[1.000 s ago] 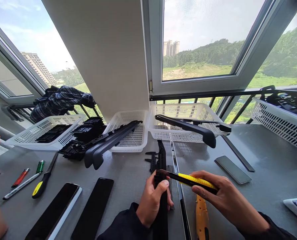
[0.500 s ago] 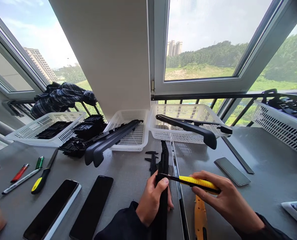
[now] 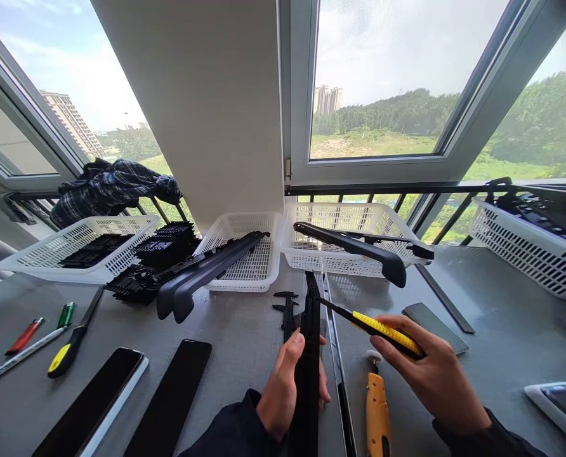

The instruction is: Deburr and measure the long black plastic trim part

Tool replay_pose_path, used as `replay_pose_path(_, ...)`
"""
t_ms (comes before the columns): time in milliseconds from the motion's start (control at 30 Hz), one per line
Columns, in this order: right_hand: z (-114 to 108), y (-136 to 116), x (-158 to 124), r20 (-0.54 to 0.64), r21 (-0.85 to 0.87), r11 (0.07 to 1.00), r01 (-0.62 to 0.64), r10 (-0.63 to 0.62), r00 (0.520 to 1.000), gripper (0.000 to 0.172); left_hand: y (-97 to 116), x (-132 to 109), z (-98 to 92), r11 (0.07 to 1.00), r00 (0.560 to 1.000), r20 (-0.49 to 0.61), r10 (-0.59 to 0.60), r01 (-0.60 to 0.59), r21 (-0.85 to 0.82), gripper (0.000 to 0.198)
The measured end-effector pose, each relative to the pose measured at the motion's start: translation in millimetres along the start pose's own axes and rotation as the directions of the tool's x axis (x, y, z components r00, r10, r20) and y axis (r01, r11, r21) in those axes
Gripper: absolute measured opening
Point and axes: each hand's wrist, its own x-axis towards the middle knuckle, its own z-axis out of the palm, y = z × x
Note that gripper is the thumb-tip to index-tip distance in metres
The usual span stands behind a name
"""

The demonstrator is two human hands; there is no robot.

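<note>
My left hand (image 3: pixel 283 390) is closed around a long black plastic strip (image 3: pixel 306 381), thumb on the near side, other fingertips showing past its right edge. In my right hand (image 3: pixel 428 368) is a yellow-and-black utility knife (image 3: pixel 385 330). Its dark blade slants up to the left, the tip at or very close to the strip's right edge; whether it touches I cannot tell. A black caliper (image 3: pixel 289 311) lies just left of the strip. To the right are a thin metal rail (image 3: pixel 339 368) and an orange-handled tool (image 3: pixel 377 406), both on the grey table.
White plastic baskets (image 3: pixel 249 282) line the window side, with black handle-like parts (image 3: pixel 211 273) resting across them. Phones (image 3: pixel 169 393), a yellow-black knife-like tool (image 3: pixel 66 355), lighters (image 3: pixel 66 314) and a pen (image 3: pixel 26 352) lie left. A flat grey block (image 3: pixel 438 327) and metal ruler-like strip (image 3: pixel 445 298) lie right.
The knife has moved away from my left thumb, up along the strip, and its blade now tilts upward. My left hand keeps its hold. The view has shifted slightly.
</note>
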Motion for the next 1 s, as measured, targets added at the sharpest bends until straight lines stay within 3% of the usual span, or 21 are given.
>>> replay_pose_path(300, 3.6, -0.5, -0.9, -0.074, -0.010, 1.000, 0.003, -0.004, 0.997, 0.042, -2.1, 1.2, -0.5, 1.000, 1.000, -0.010, -0.005, 0.005, 0.011, 0.074)
replay_pose_path(533, 1.9, 9.4, 3.4, -0.056, -0.038, 0.998, 0.059, -0.061, 0.997, 0.041, -13.4, 5.7, -4.8, 1.000, 0.999, 0.046, -0.014, 0.014, 0.001, 0.077)
replay_pose_path(1000, 0.5, 7.6, 4.1, -0.112, -0.084, 0.991, 0.107, -0.116, 0.987, 0.034, -13.2, 5.4, -5.0, 1.000, 0.999, 0.046, -0.010, 0.010, 0.012, 0.076)
